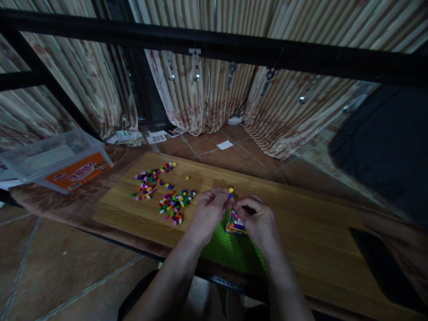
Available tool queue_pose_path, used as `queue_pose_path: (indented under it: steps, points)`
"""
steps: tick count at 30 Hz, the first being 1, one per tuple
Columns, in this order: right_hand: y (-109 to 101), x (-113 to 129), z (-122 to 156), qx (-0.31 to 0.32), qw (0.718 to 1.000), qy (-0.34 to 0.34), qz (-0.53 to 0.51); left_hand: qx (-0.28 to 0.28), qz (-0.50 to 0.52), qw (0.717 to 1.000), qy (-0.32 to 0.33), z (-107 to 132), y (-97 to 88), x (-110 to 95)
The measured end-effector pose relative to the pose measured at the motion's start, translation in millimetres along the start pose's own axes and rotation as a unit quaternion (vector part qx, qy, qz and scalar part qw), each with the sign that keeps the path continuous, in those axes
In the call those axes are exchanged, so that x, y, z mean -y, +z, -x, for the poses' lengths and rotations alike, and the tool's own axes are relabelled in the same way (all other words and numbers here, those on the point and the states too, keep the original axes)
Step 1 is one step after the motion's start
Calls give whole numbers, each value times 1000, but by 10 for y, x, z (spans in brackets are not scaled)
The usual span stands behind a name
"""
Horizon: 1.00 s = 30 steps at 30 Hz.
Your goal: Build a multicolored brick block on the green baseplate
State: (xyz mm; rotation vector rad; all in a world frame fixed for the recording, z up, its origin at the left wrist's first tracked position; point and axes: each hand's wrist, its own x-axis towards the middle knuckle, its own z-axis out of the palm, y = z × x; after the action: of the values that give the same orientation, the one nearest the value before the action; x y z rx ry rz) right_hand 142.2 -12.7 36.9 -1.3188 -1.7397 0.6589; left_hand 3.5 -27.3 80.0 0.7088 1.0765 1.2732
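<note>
Wooden tabletop [301, 209] carries a green baseplate [227, 249] at its near edge. Multicoloured brick build [236, 221] stands on the baseplate's far end. Loose small bricks [160, 189] lie scattered well left of the baseplate; a clear plastic box [56, 158] sits farther left, off the board. Left hand [209, 214] is curled, fingertips pinching a stack of tiny yellow and blue bricks [230, 193] just above the build. Right hand [259, 220] is curled against the build, touching and steadying it. Judgement: seating goes best with studs aligned square and pressure straight down while the build stays braced.

Two hands [234, 214]; one green baseplate [230, 252]; one plastic box [56, 158]
</note>
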Motion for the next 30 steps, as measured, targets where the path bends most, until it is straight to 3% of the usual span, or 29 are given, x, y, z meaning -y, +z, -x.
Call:
queue_pose_path:
  steps: [8,15,18,21,30]
  points:
    - [-64,-73,44,4,996,16,-85,40,-37,999,-5,-20,-21,71]
    - [-197,25,15,-89,983,90,-136,80,-87,993,-1,-47,-11,104]
    - [-215,133,16,-59,983,98,-143,133,-127,983,15,-35,-16,138]
    - [-222,183,23,-29,988,64,-136,169,-167,971,41,-26,-24,165]
    - [-259,175,23,-7,986,41,-161,177,-216,955,97,-32,-25,172]
